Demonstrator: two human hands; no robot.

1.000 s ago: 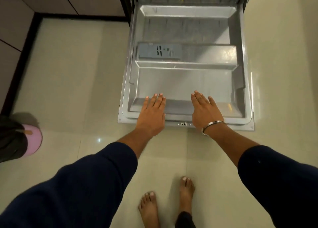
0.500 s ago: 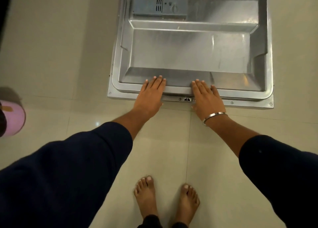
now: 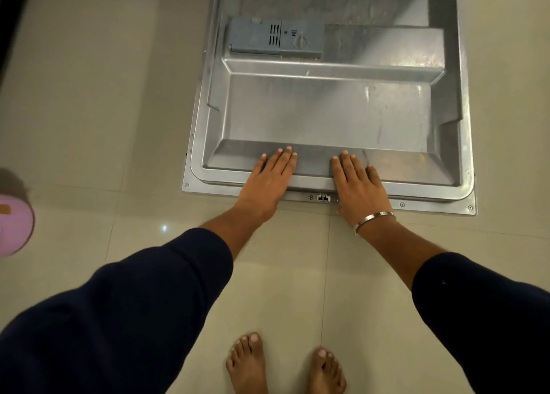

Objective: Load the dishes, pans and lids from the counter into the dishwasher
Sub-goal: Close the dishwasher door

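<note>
With the dishwasher door (image 3: 327, 117) now lowered flat at 12 o'clock, the left hand (image 3: 268, 179) and right hand (image 3: 358, 185) stay pressed on its near edge, fingers straight and together, so the racks, out of view, become reachable for loading.

Both flat hands — left hand (image 3: 269, 179), right hand (image 3: 358, 185) — rest on the dishwasher door (image 3: 327, 117).

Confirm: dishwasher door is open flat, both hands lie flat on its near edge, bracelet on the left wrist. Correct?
Not quite: the bracelet is on the right wrist, not the left. The head view shows it just behind the right hand. The rest holds: the dishwasher door is open flat and the left hand and right hand lie flat on its near edge.
</note>
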